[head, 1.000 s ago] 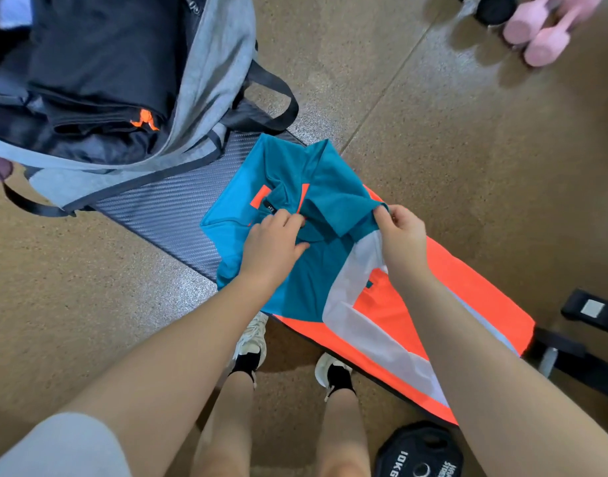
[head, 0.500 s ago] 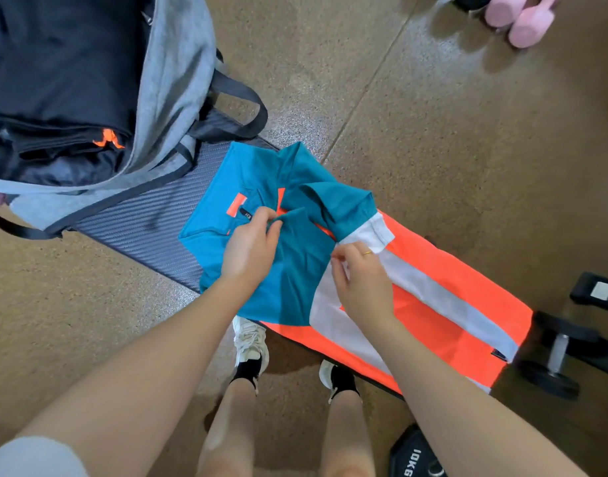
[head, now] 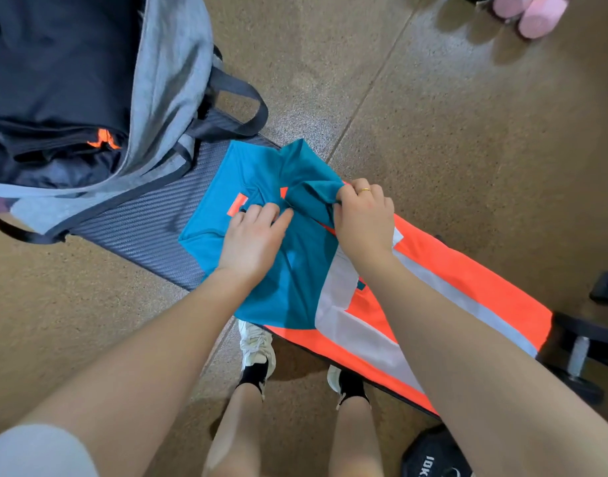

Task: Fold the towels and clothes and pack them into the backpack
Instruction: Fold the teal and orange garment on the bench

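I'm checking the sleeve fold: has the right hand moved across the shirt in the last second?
Yes. The right hand has carried the teal sleeve toward the shirt's orange collar tag, ending close to the left hand.

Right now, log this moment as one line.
stage: folding shirt on bench | left hand: presses shirt | right hand: grips teal fold | backpack: open, dark clothes inside

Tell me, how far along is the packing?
Partly done. The grey backpack lies open with dark folded clothes already inside. In hand now is a teal, white and orange shirt spread on a bench: the left hand presses the teal part down while the right hand grips a fold of it. Left to do: finish folding the shirt and put it into the backpack.
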`<state>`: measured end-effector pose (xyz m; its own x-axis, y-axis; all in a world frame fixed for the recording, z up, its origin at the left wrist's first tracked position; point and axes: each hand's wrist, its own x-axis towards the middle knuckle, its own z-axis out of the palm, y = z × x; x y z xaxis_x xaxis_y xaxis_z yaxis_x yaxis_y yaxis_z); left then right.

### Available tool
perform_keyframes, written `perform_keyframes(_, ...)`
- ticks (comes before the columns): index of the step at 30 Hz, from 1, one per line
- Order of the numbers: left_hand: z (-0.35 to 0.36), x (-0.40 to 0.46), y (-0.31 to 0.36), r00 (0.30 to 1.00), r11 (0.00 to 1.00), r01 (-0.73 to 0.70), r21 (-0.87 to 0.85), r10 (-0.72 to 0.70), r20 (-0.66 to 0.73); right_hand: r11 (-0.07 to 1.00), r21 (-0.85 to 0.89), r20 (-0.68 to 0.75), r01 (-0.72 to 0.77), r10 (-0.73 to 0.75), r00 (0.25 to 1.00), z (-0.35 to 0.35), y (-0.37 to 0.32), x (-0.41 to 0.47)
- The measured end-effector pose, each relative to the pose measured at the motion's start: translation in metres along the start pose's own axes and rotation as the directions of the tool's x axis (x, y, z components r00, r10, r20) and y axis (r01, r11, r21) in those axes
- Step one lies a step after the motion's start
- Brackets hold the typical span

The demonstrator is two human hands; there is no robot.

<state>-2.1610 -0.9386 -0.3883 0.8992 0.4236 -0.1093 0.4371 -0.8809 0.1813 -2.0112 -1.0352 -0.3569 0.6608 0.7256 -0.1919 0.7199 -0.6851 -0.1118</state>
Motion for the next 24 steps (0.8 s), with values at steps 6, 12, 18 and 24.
perform_keyframes(6,-0.033,0.007,-0.001,0.945,0.837,0.307,-0.453,-0.214,0.246,0.96,0.232,0.216,0.155,-0.206,0.954,-0.044,-0.028,-0.033)
perform_keyframes(12,-0.052,0.014,0.001,0.705,0.198,0.691,-0.695,-0.398,0.587,0.84,0.538,0.469,-0.069,-0.231,0.853,-0.043,-0.053,-0.064)
perform_keyframes(18,-0.052,-0.001,0.012,0.867,0.787,0.345,-0.512,-0.058,0.495,0.902,0.261,0.402,-0.344,0.222,0.888,-0.016,0.011,-0.088)
perform_keyframes(24,-0.043,-0.02,0.008,0.911,0.66,0.342,-0.668,-0.059,0.408,0.57,0.529,0.482,-0.629,0.408,0.775,0.003,-0.005,-0.112)
